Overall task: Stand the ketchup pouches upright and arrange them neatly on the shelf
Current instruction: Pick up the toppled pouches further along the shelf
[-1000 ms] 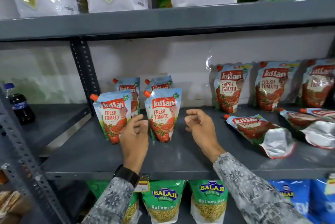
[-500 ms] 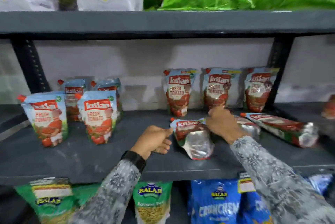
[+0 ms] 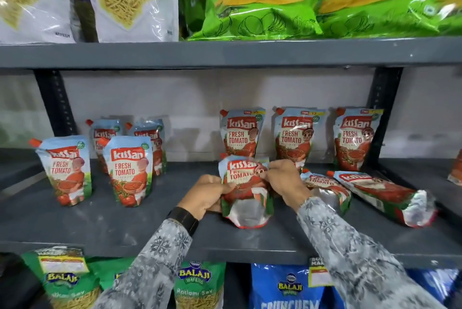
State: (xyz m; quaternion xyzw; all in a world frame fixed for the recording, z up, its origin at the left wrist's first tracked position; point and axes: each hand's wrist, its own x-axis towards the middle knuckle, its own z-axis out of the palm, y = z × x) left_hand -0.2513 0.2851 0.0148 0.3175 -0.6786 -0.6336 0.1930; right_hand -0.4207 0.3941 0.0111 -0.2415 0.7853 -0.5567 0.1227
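Both hands, left hand [image 3: 208,192] and right hand [image 3: 285,178], pinch one ketchup pouch [image 3: 246,193] with their fingers at the shelf's [image 3: 125,228] center. Seven pouches stand upright: four at 9 o'clock, three at 12. Two lie flat at 3 o'clock.

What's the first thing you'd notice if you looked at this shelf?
Two hands, the left hand and right hand, grip one ketchup pouch mid-shelf, its silvery bottom facing the camera. Two more pouches lie flat to its right. Bright green snack bags fill the shelf above.

bare shelf [image 3: 175,211] between pouch groups
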